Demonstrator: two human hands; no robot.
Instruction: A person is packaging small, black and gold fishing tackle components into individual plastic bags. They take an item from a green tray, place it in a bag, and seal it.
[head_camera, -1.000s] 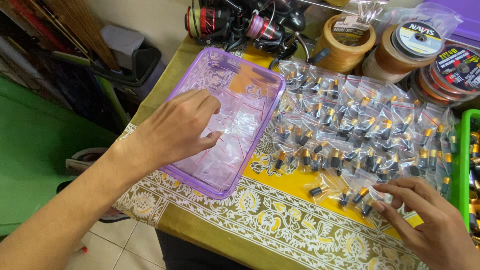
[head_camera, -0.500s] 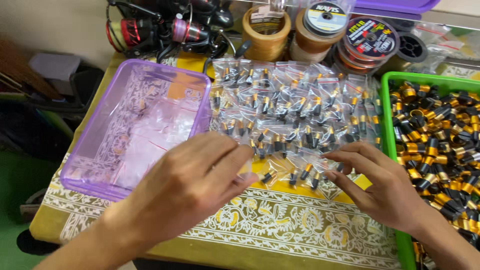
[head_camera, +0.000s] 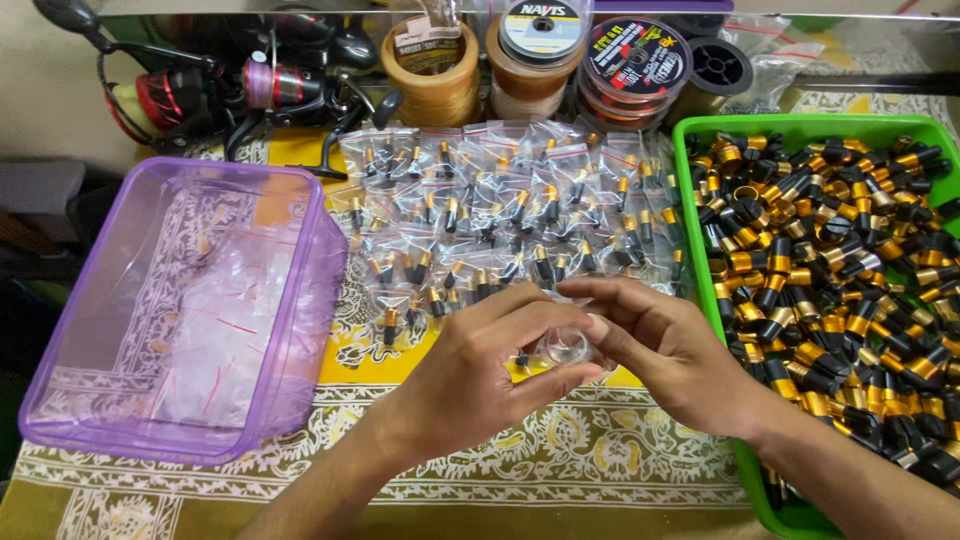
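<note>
Here both hands, left hand (head_camera: 470, 375) and right hand (head_camera: 672, 350), half-hide a clear bag (head_camera: 566, 347)

Small clear bags (head_camera: 500, 215) lie in rows mid-table, each with a black-and-gold piece inside. One clear bag (head_camera: 566, 347) sits pinched between both hands. Round labelled spools (head_camera: 634, 62) stand behind.

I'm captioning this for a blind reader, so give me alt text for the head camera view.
Two hands, left hand and right hand, hold a small clear bag over a patterned tablecloth. Filled little bags lie behind, with a purple tub left and a green tray of black-and-gold parts right.
</note>
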